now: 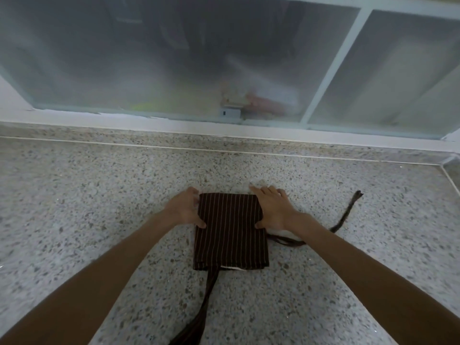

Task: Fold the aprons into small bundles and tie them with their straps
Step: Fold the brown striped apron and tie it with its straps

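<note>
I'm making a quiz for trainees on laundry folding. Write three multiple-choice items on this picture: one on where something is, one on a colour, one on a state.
1. Where does the loose strap nearest the camera leave the folded apron?
A. from its near edge
B. from its far edge
C. from its left edge

2. What colour is the apron?
A. plain white
B. dark brown with thin pale stripes
C. bright green

3. What state is the apron in?
A. spread out flat, unfolded
B. folded into a small rectangle, not yet tied
C. hanging from a hook

Answers:
1 A: the strap runs from the near edge toward the camera.
2 B: the apron is dark brown with pale stripes.
3 B: it lies folded on the counter, the left hand and right hand at its sides, straps loose.
</note>
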The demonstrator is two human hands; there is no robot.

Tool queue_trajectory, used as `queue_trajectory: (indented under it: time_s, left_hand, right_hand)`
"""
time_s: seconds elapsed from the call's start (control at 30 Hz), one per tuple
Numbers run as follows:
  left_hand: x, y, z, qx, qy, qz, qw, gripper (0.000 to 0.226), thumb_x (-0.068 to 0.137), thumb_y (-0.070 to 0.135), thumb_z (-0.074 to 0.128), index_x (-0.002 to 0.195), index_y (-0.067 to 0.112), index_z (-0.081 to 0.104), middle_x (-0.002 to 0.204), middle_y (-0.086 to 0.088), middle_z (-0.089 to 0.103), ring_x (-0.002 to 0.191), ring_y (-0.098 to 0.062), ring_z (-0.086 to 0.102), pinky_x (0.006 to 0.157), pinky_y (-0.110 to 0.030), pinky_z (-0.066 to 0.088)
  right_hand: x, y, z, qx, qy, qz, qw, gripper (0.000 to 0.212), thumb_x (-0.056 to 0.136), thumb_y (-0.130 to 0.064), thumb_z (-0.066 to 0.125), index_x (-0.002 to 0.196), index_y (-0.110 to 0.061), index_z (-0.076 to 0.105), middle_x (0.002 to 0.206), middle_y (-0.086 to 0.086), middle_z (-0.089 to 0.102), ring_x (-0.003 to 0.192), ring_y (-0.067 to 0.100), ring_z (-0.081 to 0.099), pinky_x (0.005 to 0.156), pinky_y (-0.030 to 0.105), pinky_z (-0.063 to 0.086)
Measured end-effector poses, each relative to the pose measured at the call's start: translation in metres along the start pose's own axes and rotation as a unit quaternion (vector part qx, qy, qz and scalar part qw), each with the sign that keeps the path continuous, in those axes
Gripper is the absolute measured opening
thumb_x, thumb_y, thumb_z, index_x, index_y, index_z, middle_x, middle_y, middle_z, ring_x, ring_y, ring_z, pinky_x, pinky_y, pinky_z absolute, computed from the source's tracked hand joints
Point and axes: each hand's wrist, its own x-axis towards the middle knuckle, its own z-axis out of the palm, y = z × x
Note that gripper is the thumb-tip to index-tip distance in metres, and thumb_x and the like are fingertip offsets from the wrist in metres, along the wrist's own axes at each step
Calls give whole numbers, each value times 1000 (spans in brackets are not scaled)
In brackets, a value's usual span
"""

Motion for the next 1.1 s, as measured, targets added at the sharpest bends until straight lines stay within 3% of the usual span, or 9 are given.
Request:
queue_trajectory:
  time_s: [0.13,0.27,0.37,0.47,0.57,0.7,0.9,1.0,1.1]
  left_hand:
    - [4,-7,6,-56,12,-8,998,75,55,12,89,119,13,49,111,0,53,101,-12,49,84,-22,41]
    - [-4,-12,13,-83,39,108,990,52,58,-1,80,81,31,45,89,4,57,88,-16,55,71,-29,45]
    - [-26,-12,21,-44,123,228,965,40,73,8,71,79,36,42,78,18,55,74,-2,55,65,-22,40]
    - [-45,-20,24,57,215,355,908,11,84,23,57,93,25,51,87,12,61,81,-8,56,73,-23,44]
    - [-44,-39,32,201,192,490,826,24,83,12,47,105,20,52,102,4,64,93,-11,53,79,-22,40]
    - [-32,-63,34,311,137,576,743,36,84,5,44,116,19,52,119,-1,62,111,-16,49,97,-25,32]
    - [-40,-84,25,355,45,525,772,82,68,-3,71,137,30,41,152,6,28,144,-11,10,113,-27,16]
    - [-68,-73,25,375,25,541,752,77,60,11,76,129,37,51,138,9,49,134,-9,28,100,-26,25]
    - [-98,-67,39,385,-30,573,723,67,66,30,59,132,37,47,123,10,55,114,-10,42,90,-25,29]
  right_hand:
    - [6,1,-1,-6,18,-2,1000,89,65,-43,80,138,-18,34,132,4,34,124,22,27,103,35,22]
    - [-1,-2,3,71,77,-54,993,68,67,-27,79,122,-18,40,117,-1,50,112,18,43,99,28,25]
    - [-22,2,9,142,158,-86,973,61,72,-20,76,125,-22,46,108,-3,63,104,17,54,94,24,27]
    - [-55,-2,29,68,315,-149,935,32,79,-11,65,109,-19,59,100,-4,64,97,15,51,85,19,27]
    - [-83,-12,68,-43,336,-206,918,32,79,-9,45,109,-17,52,103,1,59,98,18,48,89,27,34]
    - [-106,-17,107,-79,270,-185,942,42,83,-12,43,121,-14,62,119,5,60,114,20,47,104,32,30]
    - [-147,-56,115,4,240,-50,970,51,99,-30,21,128,-8,57,138,4,51,141,22,26,116,41,13]
    - [-136,-68,99,-6,274,27,961,47,98,-40,31,104,-21,73,122,-3,64,131,23,40,111,47,20]
    - [-119,-65,87,-38,288,38,956,18,80,-40,63,89,-32,76,112,-2,64,109,22,43,99,41,28]
